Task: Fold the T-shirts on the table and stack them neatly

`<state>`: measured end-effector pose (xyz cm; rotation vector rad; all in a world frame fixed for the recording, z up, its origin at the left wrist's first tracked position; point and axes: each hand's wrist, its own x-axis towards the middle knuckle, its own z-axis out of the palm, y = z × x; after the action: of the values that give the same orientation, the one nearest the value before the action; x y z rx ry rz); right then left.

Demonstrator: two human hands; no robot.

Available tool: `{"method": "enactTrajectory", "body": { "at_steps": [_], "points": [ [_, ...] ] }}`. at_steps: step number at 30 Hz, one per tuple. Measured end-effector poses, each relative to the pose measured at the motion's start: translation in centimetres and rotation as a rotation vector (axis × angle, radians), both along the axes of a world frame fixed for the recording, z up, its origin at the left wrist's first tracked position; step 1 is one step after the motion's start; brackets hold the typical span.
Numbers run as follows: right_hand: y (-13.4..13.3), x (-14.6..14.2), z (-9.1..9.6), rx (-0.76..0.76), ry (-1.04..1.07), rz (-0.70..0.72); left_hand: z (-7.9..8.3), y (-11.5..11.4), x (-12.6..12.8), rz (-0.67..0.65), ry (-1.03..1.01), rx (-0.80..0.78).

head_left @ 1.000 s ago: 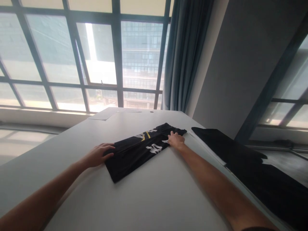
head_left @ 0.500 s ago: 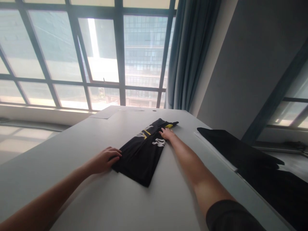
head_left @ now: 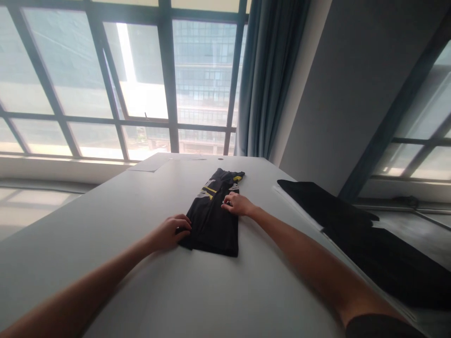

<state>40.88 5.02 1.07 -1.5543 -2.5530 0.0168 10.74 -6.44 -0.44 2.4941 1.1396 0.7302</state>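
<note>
A folded black garment (head_left: 213, 220) with white and yellow print lies lengthwise on the white table (head_left: 148, 263), pointing away from me. My left hand (head_left: 171, 232) rests at its near left corner, fingers curled on the cloth's edge. My right hand (head_left: 237, 204) lies on the garment's right side near the middle, fingers bent and pressing on the fabric.
More black cloth (head_left: 352, 225) lies spread along the table's right edge. A sheet of paper (head_left: 150, 164) sits at the far end of the table. Large windows (head_left: 105, 84) and a blue curtain (head_left: 268, 80) stand behind, with a grey wall at right.
The garment has swung round from lying slantwise to pointing straight away from me. My right hand came back from its far end to its middle; my left hand followed the near corner rightward.
</note>
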Motion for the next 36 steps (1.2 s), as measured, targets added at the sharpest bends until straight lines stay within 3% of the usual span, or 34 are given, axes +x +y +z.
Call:
{"method": "enactTrajectory", "body": {
  "at_steps": [2,4,10,13,17,21,27,36],
  "points": [
    [-2.7,0.9,-0.4,-0.057,0.043,0.115,0.1,-0.2,1.0,-0.001,-0.01,0.018],
    [-4.4,2.2,-0.4,-0.085,0.032,0.118,0.4,-0.7,2.3,-0.007,0.001,0.025],
    [-6.6,7.7,1.6,-0.126,-0.115,-0.118,1.4,-3.2,6.5,-0.07,0.07,-0.086],
    [-8.7,9.4,2.6,-0.065,-0.062,-0.153,1.5,-3.9,8.1,-0.109,0.093,-0.024],
    [-12.1,9.3,3.0,-0.136,0.111,0.087,1.6,-4.2,10.2,-0.144,0.152,0.059],
    [-14.1,8.0,2.7,-0.213,0.121,0.239,2.1,-4.6,12.4,-0.138,0.251,0.138],
    [-14.6,7.0,2.3,-0.102,0.095,0.298,2.0,-5.0,13.9,-0.155,0.285,0.127],
    [-14.0,7.7,2.3,-0.179,0.28,0.302,2.3,-4.8,14.1,-0.173,0.287,0.039]
  ]
}}
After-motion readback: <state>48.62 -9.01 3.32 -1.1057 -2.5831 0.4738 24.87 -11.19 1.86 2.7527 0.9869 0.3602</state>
